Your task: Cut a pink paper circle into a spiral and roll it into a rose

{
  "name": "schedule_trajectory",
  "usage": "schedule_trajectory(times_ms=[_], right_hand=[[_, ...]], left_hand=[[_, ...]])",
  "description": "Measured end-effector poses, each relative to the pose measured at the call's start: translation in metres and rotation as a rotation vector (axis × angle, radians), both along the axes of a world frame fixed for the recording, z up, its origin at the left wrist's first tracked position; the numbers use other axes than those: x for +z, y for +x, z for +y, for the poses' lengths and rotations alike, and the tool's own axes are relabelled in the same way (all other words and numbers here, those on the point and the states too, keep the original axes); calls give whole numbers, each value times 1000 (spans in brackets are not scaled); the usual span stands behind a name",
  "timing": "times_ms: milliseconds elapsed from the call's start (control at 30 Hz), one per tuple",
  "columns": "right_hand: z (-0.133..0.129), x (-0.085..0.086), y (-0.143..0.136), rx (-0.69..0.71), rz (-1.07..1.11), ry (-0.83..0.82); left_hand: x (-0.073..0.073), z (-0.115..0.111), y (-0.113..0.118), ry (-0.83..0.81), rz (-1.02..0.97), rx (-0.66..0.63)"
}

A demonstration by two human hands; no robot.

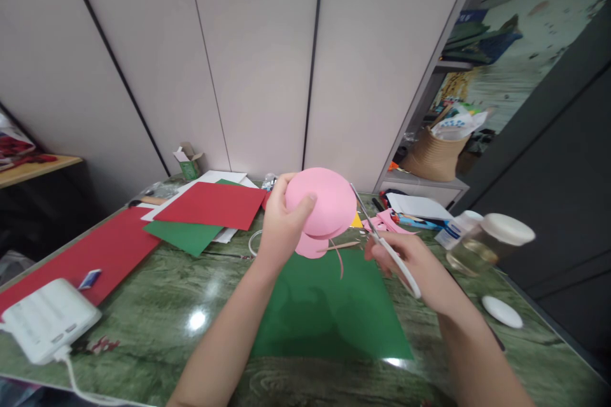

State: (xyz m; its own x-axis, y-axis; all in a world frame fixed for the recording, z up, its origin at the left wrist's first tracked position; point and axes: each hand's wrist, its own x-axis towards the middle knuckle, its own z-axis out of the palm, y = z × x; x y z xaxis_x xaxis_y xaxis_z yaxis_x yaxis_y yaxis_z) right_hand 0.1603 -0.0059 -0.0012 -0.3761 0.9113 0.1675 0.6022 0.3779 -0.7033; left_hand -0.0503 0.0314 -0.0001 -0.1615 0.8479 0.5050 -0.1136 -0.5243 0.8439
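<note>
My left hand [281, 213] grips a rounded piece of pink paper [324, 197], thumb on its face and the other fingers behind it. In my right hand [398, 257] is a pair of scissors [396, 261] with white handles, its blades up at the paper's right edge. A thin curled strip of pink paper [338, 259] hangs under the piece. Another pink paper shape [311, 246] shows just below it. Beneath both hands lies a green sheet [329, 318] on the table. Pink scraps [389, 221] rest behind my right hand.
Red sheets [210, 203] overlap green and white ones at the left. A white power bank [50, 318] with a cable sits at the front left. On the right stand a white-lidded jar [487, 248] and a white oval object [502, 311]. Cabinet doors [258, 63] rise behind the table.
</note>
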Motion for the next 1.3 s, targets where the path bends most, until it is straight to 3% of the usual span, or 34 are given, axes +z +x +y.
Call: schedule_trajectory(times_ms=[1300], right_hand=[[1, -1, 3, 13, 12, 0]], left_hand=[[0, 0, -1, 14, 20, 19]])
